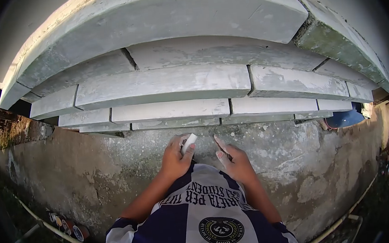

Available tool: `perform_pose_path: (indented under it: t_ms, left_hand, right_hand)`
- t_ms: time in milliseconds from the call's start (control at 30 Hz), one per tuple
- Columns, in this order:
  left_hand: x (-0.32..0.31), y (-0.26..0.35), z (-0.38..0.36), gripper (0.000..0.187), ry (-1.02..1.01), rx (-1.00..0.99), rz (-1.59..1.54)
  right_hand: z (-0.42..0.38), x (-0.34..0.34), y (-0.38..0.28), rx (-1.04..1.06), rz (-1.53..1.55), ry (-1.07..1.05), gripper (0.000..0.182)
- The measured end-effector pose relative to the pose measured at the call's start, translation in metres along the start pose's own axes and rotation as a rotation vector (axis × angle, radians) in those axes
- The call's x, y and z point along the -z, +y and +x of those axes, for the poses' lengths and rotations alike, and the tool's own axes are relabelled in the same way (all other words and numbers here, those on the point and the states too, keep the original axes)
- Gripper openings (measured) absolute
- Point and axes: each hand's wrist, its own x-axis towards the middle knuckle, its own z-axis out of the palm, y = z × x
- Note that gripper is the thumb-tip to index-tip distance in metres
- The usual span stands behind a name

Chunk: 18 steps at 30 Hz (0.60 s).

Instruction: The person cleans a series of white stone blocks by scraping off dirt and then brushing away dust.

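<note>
My left hand (pixel 175 158) is closed around a small white block-shaped piece (pixel 188 142), which sticks up between thumb and fingers. To its right, my right hand (pixel 236 161) has its index finger stretched forward and its thumb apart. A pale powder coats the fingertips of that hand. A dark line runs between its thumb and finger, too small to make out. Both hands are above the grey concrete floor (pixel 128 159), in front of the lowest course of stacked pale grey blocks (pixel 170 110), and neither touches the blocks.
Long grey blocks (pixel 162 20) rise in stepped courses ahead, with narrow dark joints between them. A dark blue rounded object (pixel 342 117) lies at the right end of the stack. Several pots (pixel 80 232) stand at lower left beyond a pale pole (pixel 51 230).
</note>
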Motion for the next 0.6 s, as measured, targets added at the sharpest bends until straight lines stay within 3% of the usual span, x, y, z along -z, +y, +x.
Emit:
perform_pose_path:
  t_ms: [167, 367, 467, 600]
  left_hand:
    - [0.022, 0.025, 0.054, 0.034, 0.056, -0.196, 0.088]
    - [0.055, 0.049, 0.112, 0.034, 0.147, -0.333, 0.279]
    - [0.061, 0.059, 0.134, 0.032, 0.246, -0.379, 0.384]
    - [0.053, 0.067, 0.141, 0.03, 0.275, -0.316, 0.494]
  right_hand:
    - [0.03, 0.029, -0.027, 0.052, -0.078, 0.161, 0.05]
    - [0.068, 0.095, -0.043, 0.201, -0.563, 0.35, 0.035]
    - [0.086, 0.117, -0.07, 0.172, -0.809, 0.285, 0.028]
    - [0.108, 0.147, -0.074, 0.189, -1.02, 0.104, 0.039]
